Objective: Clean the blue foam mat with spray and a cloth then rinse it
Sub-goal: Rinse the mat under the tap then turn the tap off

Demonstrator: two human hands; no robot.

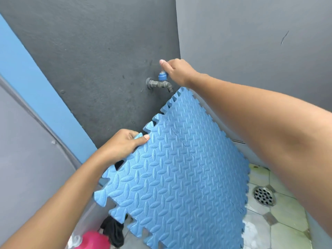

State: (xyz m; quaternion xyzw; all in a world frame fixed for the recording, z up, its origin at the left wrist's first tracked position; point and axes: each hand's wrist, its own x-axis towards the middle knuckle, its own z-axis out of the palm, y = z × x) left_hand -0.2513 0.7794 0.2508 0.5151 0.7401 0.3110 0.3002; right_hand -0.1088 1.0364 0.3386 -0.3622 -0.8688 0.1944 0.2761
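Head view: we see the left grip (124, 146) clamped on the mat (179, 168) at its upper left edge, thumb on the patterned face, fingers wrapped behind a puzzle tab. The mat is blue foam with toothed edges. It is held up on a slant in front of the dark grey wall (89, 60), with its top corner just under the tap (159, 84) spout. Its lower edge runs down toward the floor (287, 212); we cannot tell if it touches.

The right grip (177, 71) reaches over the mat and holds the tap's blue handle (162, 76), thumb sticking up, other fingers mostly hidden behind the handle. The tap is mounted on the wall near the corner.

The floor is pale tile with greenish stains, and a round metal drain (264, 195) sits right of the mat. At bottom left, a pink container (95, 240) sits beside a black cloth (113, 232), partly behind the mat.
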